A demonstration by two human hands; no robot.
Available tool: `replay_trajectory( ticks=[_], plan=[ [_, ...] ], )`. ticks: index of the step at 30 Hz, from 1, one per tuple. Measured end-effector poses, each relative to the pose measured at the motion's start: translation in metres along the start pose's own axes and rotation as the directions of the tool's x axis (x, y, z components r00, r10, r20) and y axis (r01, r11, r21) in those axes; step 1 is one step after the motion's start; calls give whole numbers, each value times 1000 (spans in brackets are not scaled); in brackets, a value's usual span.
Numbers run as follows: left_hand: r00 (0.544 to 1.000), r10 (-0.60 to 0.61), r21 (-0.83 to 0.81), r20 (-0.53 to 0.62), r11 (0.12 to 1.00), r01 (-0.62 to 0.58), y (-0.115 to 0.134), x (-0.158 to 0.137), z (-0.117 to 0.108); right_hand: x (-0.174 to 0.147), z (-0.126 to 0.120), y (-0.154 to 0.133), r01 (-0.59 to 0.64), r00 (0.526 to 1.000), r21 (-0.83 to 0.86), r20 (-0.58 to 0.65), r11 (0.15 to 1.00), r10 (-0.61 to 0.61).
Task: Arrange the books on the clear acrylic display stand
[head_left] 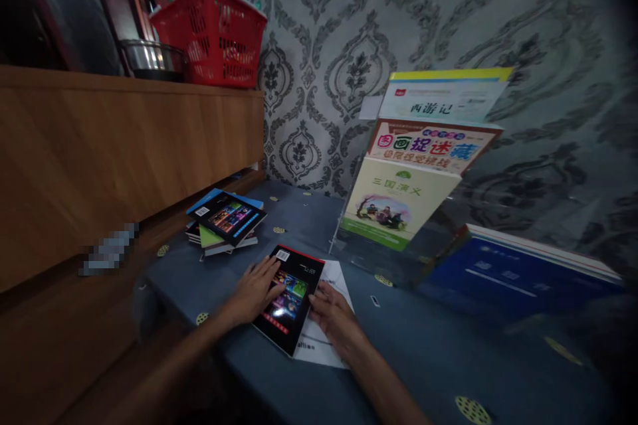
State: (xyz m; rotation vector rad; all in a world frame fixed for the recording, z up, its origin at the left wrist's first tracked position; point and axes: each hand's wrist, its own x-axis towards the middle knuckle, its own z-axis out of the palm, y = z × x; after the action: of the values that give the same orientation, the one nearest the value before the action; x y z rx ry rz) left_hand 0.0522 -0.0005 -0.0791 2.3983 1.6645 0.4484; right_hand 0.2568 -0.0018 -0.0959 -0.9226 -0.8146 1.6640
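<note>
A black book [288,302] with colourful pictures, a red edge and a barcode on its cover lies on a white sheet of paper [326,345]. My left hand [255,289] rests on the left part of the cover, with its fingers stretched out and its thumb pointing across the pictures. At the book's right edge is my right hand [335,317], its fingers apart and the tips touching the edge. Whether any finger reaches under the book is hidden. Part of the paper shows below and right of the book.
Beyond my left hand stands a book stack [229,220], another black book on top. A clear rack [343,226] holds several upright books, including a green one [383,202]. A blue book [508,279] leans at right. A red basket [214,33] and metal bowl [152,56] sit on a wooden cabinet [124,153].
</note>
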Motion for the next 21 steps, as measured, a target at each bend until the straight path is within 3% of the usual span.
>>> replay_trajectory(
  ticks=[4, 8, 14, 17, 21],
  plan=[
    [985, 9, 92, -172, 996, 8, -9, 7, -16, 3, -7, 4, -1, 1000, 5, -9, 1000, 1],
    [932, 88, 246, -351, 969, 1, -20, 6, -39, 6, -12, 0, -10, 1000, -3, -18, 1000, 10],
    [948, 105, 230, -301, 973, -34, -18, 0, -36, 1, -4, -4, -16, 999, 36, -35, 999, 17],
    [932, 123, 255, -340, 966, -34, -14, 0, -34, -1, -5, -5, -6, 998, 44, -60, 999, 9],
    [914, 43, 375, -403, 919, 122, -21, 7, -54, -1, -13, -11, -40, 998, 14, -57, 999, 41]
  ],
)
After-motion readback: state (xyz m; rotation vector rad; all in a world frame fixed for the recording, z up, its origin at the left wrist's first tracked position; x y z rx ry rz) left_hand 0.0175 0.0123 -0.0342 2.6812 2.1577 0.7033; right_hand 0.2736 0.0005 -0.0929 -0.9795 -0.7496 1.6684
